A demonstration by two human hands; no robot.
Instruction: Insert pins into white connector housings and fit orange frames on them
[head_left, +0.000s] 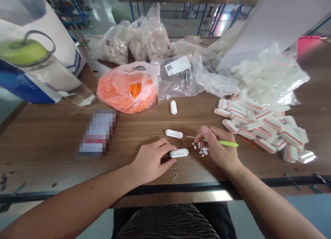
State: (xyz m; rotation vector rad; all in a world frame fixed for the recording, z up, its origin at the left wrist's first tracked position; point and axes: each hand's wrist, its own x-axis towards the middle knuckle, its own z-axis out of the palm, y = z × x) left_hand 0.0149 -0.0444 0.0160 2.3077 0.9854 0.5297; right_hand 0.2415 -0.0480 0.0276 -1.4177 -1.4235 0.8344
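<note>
My left hand (152, 159) grips the left end of a white plastic connector housing (179, 153) between thumb and fingers, and its face with rows of small holes looks up. In my right hand (219, 147) is a needle pick with a bright green handle (229, 143). Its thin metal tip points left, toward a second holed white housing (174, 133) that lies on the table. Small white plastic pieces (203, 151) are scattered under and beside my right fingers. Farther back, a plain white part (173, 107) rests alone.
White parts with orange edging (266, 127) are heaped at the right. Behind stand a bag of orange parts (126, 89), a clear labelled bag (178, 77) and bags of white parts (152, 39). A green-lidded bottle (51, 70) and a blurred-out rectangle (97, 132) are at left.
</note>
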